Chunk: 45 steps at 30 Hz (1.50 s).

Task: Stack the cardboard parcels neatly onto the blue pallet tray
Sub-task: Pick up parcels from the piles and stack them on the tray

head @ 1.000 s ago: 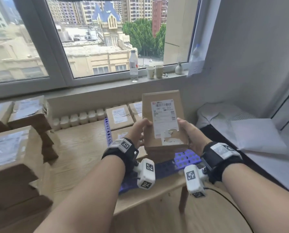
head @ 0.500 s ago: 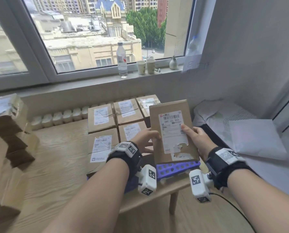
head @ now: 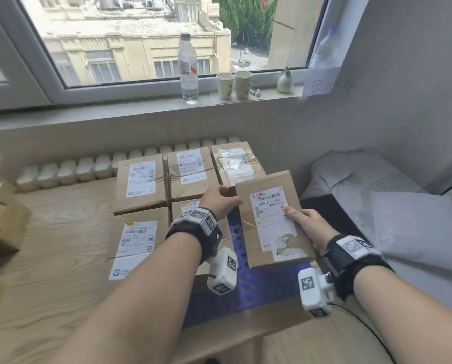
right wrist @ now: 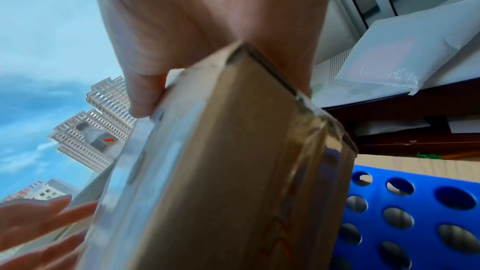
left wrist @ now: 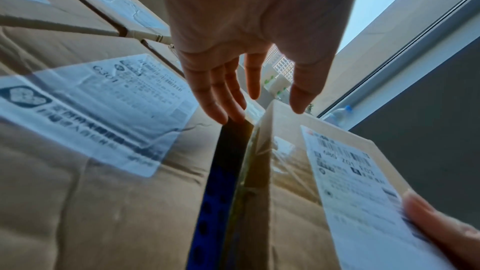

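I hold a flat cardboard parcel (head: pixel 272 219) with a torn white label, tilted over the bare right front part of the blue pallet tray (head: pixel 267 287). My right hand (head: pixel 305 224) grips its right edge, thumb (right wrist: pixel 142 93) on the label and fingers hidden beneath. My left hand (head: pixel 222 199) touches the parcel's far left corner with straight fingers (left wrist: pixel 221 106). The parcel (left wrist: pixel 324 182) hangs beside a labelled parcel (left wrist: pixel 91 110) lying on the tray (left wrist: pixel 218 202). Several labelled parcels (head: pixel 140 179) lie on the tray in two rows.
The tray rests on a wooden table (head: pixel 48 258). Loose parcels (head: pixel 1 219) are piled at the table's left edge. A bottle (head: pixel 188 67) and two paper cups (head: pixel 234 85) stand on the window sill. A bed with a white pillow (head: pixel 408 227) is to the right.
The parcel has come down and forward towards the tray's right front part. My left hand has shifted from its left side to the far left corner, fingers straighter.
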Each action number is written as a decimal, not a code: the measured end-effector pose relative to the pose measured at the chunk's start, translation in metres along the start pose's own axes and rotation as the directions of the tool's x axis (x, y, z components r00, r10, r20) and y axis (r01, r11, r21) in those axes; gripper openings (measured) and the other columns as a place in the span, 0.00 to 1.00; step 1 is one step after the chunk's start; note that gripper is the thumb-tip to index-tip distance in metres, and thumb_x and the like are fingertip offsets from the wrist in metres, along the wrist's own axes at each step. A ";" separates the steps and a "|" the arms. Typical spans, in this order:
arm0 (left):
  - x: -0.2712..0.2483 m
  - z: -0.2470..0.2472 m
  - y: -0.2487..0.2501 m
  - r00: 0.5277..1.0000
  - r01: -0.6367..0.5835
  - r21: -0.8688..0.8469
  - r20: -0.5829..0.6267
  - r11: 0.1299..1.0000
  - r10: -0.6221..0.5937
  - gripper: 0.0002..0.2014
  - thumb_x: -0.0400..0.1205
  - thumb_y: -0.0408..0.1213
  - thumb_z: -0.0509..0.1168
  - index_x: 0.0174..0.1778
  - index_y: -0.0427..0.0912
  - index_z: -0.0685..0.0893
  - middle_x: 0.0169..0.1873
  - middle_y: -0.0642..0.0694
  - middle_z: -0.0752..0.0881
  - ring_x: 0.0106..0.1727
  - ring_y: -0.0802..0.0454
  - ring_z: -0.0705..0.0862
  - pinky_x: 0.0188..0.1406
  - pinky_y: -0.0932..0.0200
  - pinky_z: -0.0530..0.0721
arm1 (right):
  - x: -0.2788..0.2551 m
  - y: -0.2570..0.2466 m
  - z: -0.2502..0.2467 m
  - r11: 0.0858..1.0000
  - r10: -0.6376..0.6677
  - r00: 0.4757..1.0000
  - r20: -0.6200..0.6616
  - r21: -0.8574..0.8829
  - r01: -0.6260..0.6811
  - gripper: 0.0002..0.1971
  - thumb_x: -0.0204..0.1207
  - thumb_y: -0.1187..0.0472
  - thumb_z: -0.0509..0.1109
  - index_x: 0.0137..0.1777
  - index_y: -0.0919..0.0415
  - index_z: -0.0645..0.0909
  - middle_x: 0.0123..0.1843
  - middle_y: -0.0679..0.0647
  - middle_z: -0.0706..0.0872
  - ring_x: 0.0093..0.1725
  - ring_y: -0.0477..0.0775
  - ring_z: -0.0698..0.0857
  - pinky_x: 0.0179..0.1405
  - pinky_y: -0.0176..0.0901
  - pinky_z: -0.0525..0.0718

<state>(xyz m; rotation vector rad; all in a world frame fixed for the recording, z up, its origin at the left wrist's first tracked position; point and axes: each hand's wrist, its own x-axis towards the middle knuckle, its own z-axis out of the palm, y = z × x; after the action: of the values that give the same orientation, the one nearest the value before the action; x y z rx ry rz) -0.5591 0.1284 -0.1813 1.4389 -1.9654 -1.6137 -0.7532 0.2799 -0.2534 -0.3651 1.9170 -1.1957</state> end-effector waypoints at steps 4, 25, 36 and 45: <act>0.009 0.008 -0.016 0.998 0.050 0.122 -0.030 0.991 -0.047 0.37 0.71 0.41 0.80 0.76 0.45 0.72 0.68 0.41 0.81 0.65 0.43 0.83 0.66 0.44 0.82 | 0.020 0.008 0.010 0.997 0.069 0.995 0.077 -0.039 -0.066 0.59 0.42 0.26 0.83 0.71 0.62 0.74 0.60 0.60 0.88 0.53 0.60 0.91 0.52 0.57 0.90; 0.026 0.022 -0.032 0.988 0.102 0.302 -0.141 0.948 -0.061 0.46 0.64 0.35 0.84 0.79 0.50 0.72 0.73 0.44 0.76 0.71 0.45 0.77 0.72 0.48 0.77 | 0.039 -0.004 0.036 0.939 0.138 0.962 0.236 -0.339 -0.052 0.32 0.79 0.40 0.66 0.76 0.60 0.70 0.69 0.54 0.83 0.63 0.57 0.84 0.64 0.55 0.81; 0.027 0.025 -0.033 0.983 0.121 0.299 -0.166 0.946 -0.073 0.47 0.66 0.34 0.83 0.81 0.51 0.70 0.74 0.43 0.74 0.73 0.44 0.75 0.74 0.48 0.75 | 0.044 -0.019 0.040 0.823 0.038 0.959 0.282 -0.553 0.130 0.29 0.85 0.43 0.57 0.76 0.64 0.72 0.71 0.57 0.81 0.67 0.60 0.81 0.68 0.49 0.77; 0.018 0.029 -0.025 0.980 0.135 0.387 -0.185 0.912 -0.066 0.40 0.71 0.36 0.79 0.79 0.49 0.71 0.70 0.43 0.75 0.68 0.45 0.78 0.69 0.48 0.79 | 0.036 -0.036 0.050 0.711 -0.085 0.978 0.188 -0.677 0.192 0.30 0.81 0.44 0.62 0.77 0.60 0.65 0.72 0.57 0.79 0.66 0.62 0.81 0.64 0.53 0.79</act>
<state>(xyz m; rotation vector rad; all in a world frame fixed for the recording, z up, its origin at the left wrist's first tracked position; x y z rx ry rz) -0.5746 0.1349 -0.2202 1.7817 -2.2380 -1.1162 -0.7431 0.2096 -0.2513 -0.9849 2.1797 -0.4537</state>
